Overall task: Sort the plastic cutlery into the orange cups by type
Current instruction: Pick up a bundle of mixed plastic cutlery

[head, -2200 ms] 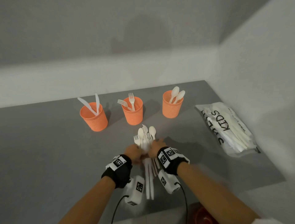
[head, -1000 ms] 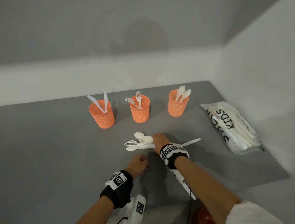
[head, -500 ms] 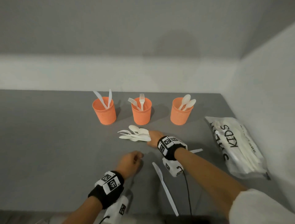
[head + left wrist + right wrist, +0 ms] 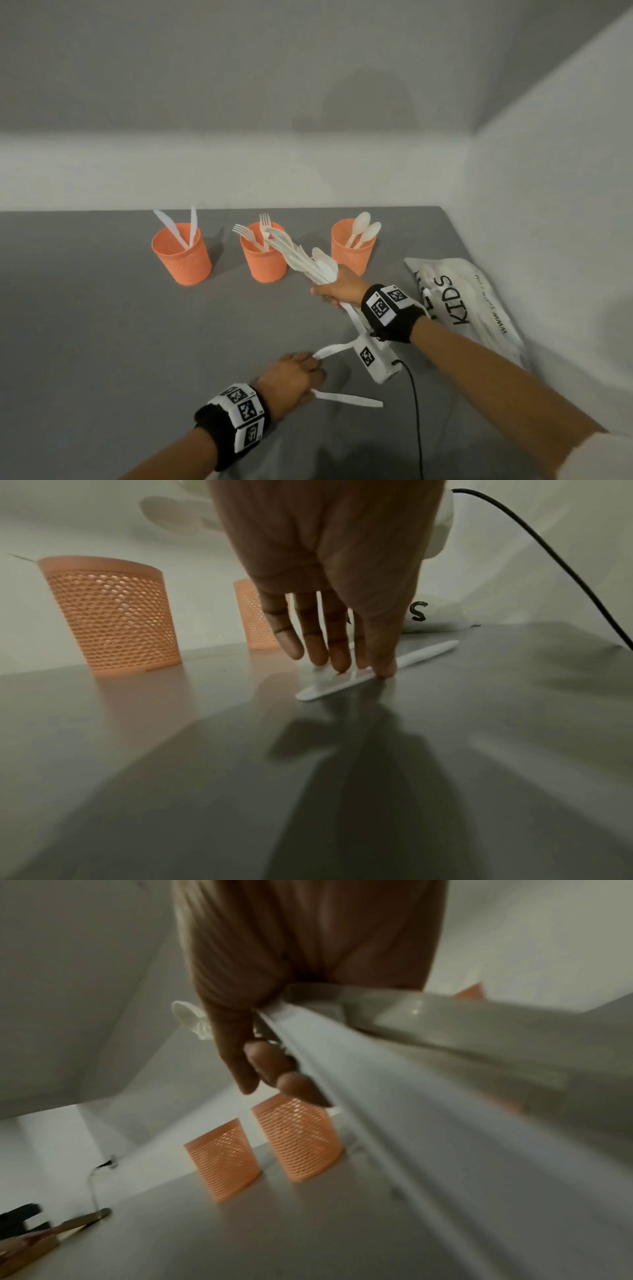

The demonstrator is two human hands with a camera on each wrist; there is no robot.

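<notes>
A grey table meets pale walls. Three orange cups line its far edge. The right hand grips a white cutlery bundle; the left hand, fingers straight, presses a knife near the front edge.

From head height we look down across the tabletop toward its far edge, while our two wrist views sit low and close, both sharing the orange cups with it.

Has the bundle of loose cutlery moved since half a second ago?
Yes. The cutlery bundle is off the table in the right hand, raised toward the middle cup.
</notes>
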